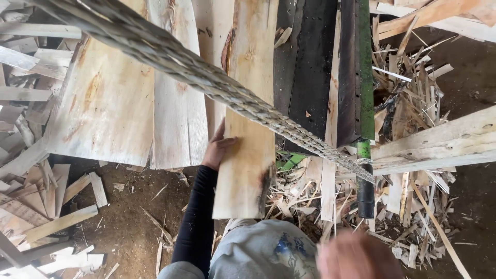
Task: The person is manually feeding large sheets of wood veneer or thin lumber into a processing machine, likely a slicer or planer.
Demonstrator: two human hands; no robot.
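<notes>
My left hand [217, 147] reaches forward on a straight, black-sleeved arm with fingers spread flat, while my right hand [356, 256] is low and blurred.

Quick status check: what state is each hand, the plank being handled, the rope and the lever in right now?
Left hand: open, flat against the plank's left edge.
Right hand: blurred at the bottom edge, grip unclear.
Plank: lying lengthwise, near end overhanging the ground.
Rope: stretched taut diagonally.
Green lever: rope tied near its black handle.
</notes>
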